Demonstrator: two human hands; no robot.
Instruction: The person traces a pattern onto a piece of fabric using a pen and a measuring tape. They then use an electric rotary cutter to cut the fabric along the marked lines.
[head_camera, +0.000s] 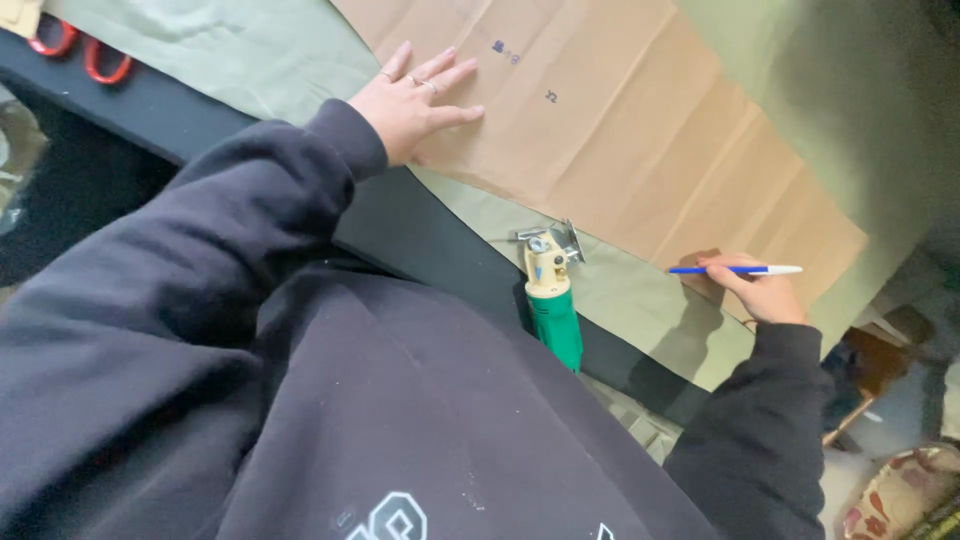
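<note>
Dark sweatshirt (330, 400), sleeves reaching forward over the bench (420, 225). Green-handled electric cutter (552, 295) lying at the bench edge on pale green fabric (620, 285). Left hand (410, 100): grip open, palm flat on brown paper pattern (620, 130). Right hand (765, 290): grip closed around blue-and-white pen (735, 270), at the pattern's near edge. Red-handled scissors (80, 50), far left.

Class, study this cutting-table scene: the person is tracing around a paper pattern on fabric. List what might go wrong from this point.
1. Only the left hand pins the brown paper pattern, far from the pen in the right hand; the pattern may shift and skew the line.
2. The green electric cutter lies close to the body and could be knocked.
3. The green fabric overhangs the table edge and may slide.
</note>
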